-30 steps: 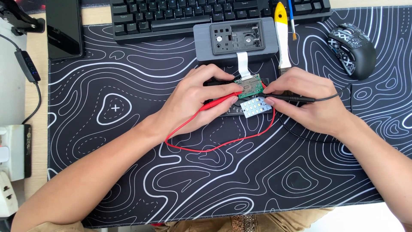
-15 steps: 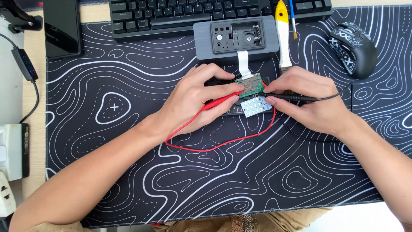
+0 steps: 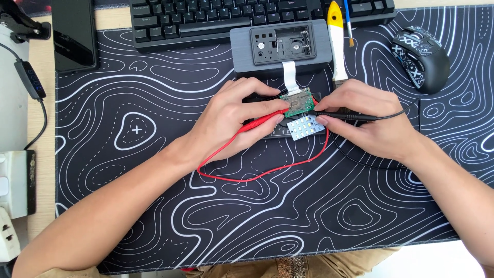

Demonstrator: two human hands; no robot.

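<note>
My left hand grips a red test probe, its tip resting on a small green circuit board. My right hand pinches a black test probe whose tip meets the same board from the right. Just below the board lies a small white LED panel. A white ribbon cable runs from the board up to an opened grey device case. The red lead loops across the mat below my hands.
A black desk mat with white contour lines covers the desk. A black keyboard lies at the top, a patterned mouse at right, a yellow-tipped tool beside the case, a dark phone and a power strip at left.
</note>
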